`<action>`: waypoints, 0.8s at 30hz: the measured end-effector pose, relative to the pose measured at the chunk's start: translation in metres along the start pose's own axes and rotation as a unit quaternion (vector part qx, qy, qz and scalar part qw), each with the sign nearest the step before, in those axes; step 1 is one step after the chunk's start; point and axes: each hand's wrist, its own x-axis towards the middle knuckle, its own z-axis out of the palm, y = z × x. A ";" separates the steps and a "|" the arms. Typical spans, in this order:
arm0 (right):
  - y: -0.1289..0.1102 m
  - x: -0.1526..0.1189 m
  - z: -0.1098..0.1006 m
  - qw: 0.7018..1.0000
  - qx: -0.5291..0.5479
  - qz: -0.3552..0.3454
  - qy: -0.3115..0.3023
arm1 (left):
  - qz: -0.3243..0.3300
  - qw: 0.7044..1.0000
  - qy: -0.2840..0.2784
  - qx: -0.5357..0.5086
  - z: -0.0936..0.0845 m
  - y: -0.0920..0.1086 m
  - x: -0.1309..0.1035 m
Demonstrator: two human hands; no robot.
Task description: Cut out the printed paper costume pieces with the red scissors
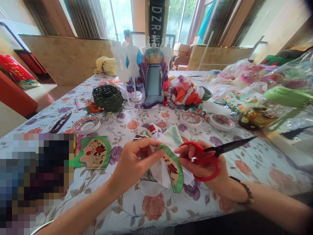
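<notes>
My left hand (132, 163) is closed, pinching the upper end of a green-edged fabric piece (176, 176) printed with red flowers on beige. My right hand (226, 186) is closed around red-handled scissors (218, 150), whose dark blades point to the right, away from the fabric. Its fingertips are at the fabric's right edge; whether they grip it I cannot tell. Beneath and behind the hands is a small heap of white and pale green cloth (172, 135). A similar green-edged floral piece (97, 152) lies flat to the left.
Rolls of tape (86, 125), thread snips (60, 122) and a dark woven basket (107, 98) stand on the flowered tablecloth (153, 207). Behind are white mini dress forms (121, 63) and a doll-sized robe (154, 81). Plastic bags (241, 98) crowd the right. A blurred-out patch covers the lower left.
</notes>
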 end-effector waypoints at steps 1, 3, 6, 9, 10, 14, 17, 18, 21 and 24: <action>0.000 0.000 0.000 1.000 0.003 0.002 -0.002 | 0.000 1.000 0.004 0.002 0.000 0.000 0.000; 0.000 -0.001 -0.001 1.000 -0.002 0.010 -0.005 | -0.001 1.000 0.006 0.003 0.000 0.001 0.000; 0.001 -0.002 -0.002 0.999 -0.025 0.016 -0.011 | -0.004 1.000 0.005 -0.006 -0.001 0.002 0.001; 0.001 -0.001 -0.001 0.999 -0.030 0.016 -0.019 | -0.003 1.000 0.006 -0.020 0.000 0.002 0.001; 0.001 -0.001 -0.001 0.999 -0.025 0.020 -0.021 | -0.002 1.000 0.008 -0.023 0.000 0.002 0.001; 0.000 -0.001 -0.001 0.999 -0.024 0.028 -0.028 | 0.017 0.999 0.017 -0.029 -0.001 0.002 0.002; -0.003 -0.002 -0.002 0.998 -0.047 0.024 -0.015 | 0.030 0.999 0.029 -0.027 -0.001 0.003 0.002; -0.003 -0.002 -0.002 0.998 -0.048 0.025 -0.010 | 0.035 0.999 0.033 -0.024 -0.001 0.003 0.003; -0.003 -0.001 -0.002 0.998 -0.023 0.049 -0.024 | 0.056 0.998 0.037 -0.011 -0.001 0.003 0.002; -0.001 -0.001 -0.002 0.993 0.032 0.081 -0.074 | 0.095 0.995 0.038 -0.005 -0.002 0.002 0.001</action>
